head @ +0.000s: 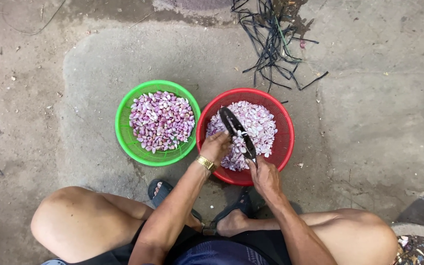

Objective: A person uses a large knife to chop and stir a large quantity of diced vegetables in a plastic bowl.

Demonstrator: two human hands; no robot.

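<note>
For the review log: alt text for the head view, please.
Over a red basket of pale peels, the right hand holds a dark knife while the left hand pinches a clove. A green basket of purple cloves sits alongside.

Two baskets on ground, touching: left basket (123, 132) w/ cloves (162, 120), right basket (283, 135) w/ peels (258, 122). Hands + knife (236, 131) over right one. Strips (271, 41) behind it.

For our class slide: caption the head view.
Hands work a knife over a red basket, beside a green basket.
</note>
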